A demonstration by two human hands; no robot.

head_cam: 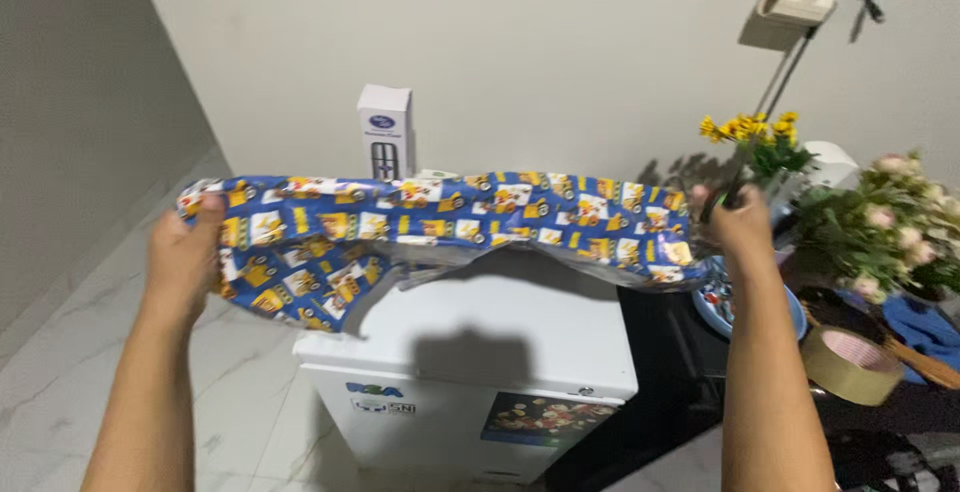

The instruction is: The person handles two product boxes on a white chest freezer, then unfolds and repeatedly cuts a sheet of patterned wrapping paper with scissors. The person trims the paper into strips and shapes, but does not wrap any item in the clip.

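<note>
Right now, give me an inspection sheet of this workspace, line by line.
Surface: white chest freezer, lid shut.
Job's things: blue patterned sheet stretched above the freezer.
Clutter: white box behind it; tape roll, yellow flowers and pink flowers to the right.
Grippers: left hand and right hand each grip a sheet end.
Cables: nothing seen.
Surroundings: pale wall, marble-look floor.
</note>
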